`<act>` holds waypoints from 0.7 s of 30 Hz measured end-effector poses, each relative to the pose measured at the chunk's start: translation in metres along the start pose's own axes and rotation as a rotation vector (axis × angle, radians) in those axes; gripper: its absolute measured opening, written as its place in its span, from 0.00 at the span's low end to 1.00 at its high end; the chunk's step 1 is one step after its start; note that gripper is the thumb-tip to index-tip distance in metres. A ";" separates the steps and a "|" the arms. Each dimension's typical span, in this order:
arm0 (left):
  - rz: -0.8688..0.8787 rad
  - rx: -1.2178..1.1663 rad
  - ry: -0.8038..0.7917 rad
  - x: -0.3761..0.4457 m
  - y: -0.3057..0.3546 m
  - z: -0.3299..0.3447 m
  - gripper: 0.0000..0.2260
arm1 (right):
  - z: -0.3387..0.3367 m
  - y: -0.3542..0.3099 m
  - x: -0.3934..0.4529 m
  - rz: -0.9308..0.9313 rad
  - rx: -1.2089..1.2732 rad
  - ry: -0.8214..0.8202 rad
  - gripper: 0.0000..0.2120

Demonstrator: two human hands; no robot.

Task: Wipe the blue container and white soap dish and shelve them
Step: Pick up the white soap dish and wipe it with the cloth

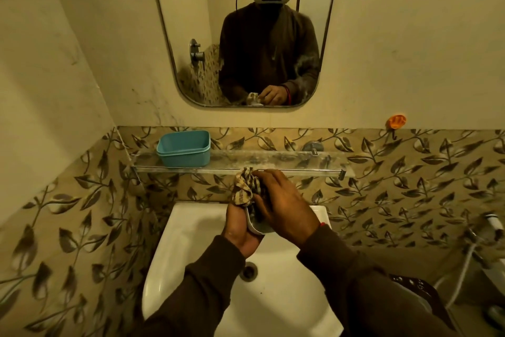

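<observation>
Above sink [191, 241]: left hand [240, 230] grips white soap dish [252, 224]; right hand [287, 208] clutches cloth [244, 189], wiping. Blue container [184, 148] already on shelf [287, 166]; dish likely follows.

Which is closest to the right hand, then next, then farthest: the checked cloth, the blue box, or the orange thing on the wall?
From the right hand:
1. Checked cloth, held in its fingers.
2. Blue container, on the glass shelf's left end.
3. Orange hook, on the wall, upper right.

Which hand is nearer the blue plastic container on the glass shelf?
Left. The left hand sits below-right of the blue plastic container; the right hand is farther right.
</observation>
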State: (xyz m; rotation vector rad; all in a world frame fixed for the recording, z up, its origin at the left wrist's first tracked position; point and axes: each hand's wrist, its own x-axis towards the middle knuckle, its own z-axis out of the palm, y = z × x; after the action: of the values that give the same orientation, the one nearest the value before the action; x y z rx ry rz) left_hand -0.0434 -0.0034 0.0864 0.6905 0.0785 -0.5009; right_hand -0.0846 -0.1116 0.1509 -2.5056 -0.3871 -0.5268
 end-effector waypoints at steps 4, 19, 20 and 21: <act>-0.025 -0.037 -0.007 0.003 0.003 -0.004 0.24 | -0.008 -0.007 0.011 -0.063 -0.047 -0.072 0.20; -0.109 0.021 -0.121 -0.007 0.024 0.010 0.28 | -0.026 -0.014 0.006 -0.203 -0.148 -0.038 0.19; -0.096 0.048 -0.109 -0.008 0.021 0.015 0.26 | -0.028 -0.014 0.010 -0.144 -0.144 0.015 0.19; -0.090 0.062 -0.091 -0.008 0.018 0.020 0.25 | -0.031 -0.015 0.014 -0.082 -0.156 0.065 0.18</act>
State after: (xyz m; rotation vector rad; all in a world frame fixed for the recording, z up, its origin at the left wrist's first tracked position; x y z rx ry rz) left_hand -0.0443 -0.0011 0.1143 0.7258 0.0086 -0.6228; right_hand -0.0862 -0.1149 0.1879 -2.6225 -0.4405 -0.6938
